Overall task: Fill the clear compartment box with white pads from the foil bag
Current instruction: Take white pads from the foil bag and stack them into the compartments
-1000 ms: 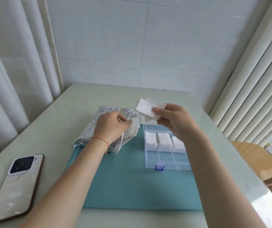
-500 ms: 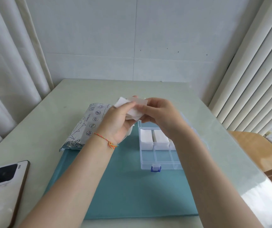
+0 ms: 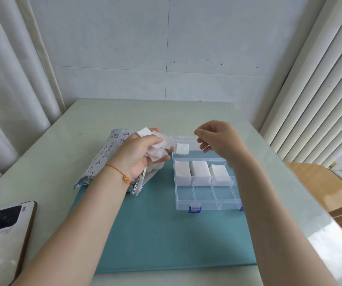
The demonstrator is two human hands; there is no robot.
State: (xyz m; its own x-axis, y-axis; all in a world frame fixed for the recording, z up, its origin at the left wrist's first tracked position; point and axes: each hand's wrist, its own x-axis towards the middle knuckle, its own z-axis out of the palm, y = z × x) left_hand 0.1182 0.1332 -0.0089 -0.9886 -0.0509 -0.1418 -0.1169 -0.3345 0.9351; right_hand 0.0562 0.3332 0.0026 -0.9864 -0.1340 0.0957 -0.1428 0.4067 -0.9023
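Left hand [image 3: 139, 155] grips a bunch of white pads [image 3: 155, 144] just left of the clear compartment box [image 3: 205, 182], above the foil bag [image 3: 102, 159]. Right hand [image 3: 217, 139] over box's back edge, fingers loosely curled, empty.

Hands part; pads pass to the left, one lands on the lid

Half a second ago both hands met over the far left corner of the clear plastic compartment box [image 3: 206, 195], sharing a small stack of white square pads [image 3: 155, 145]. Now the left hand [image 3: 139, 155] alone grips that stack, just left of the box, while the right hand [image 3: 217, 139] has drawn away above the box's far edge, fingers loosely curled and holding nothing. A single white pad [image 3: 182, 149], not there before, now lies on the box's opened lid.
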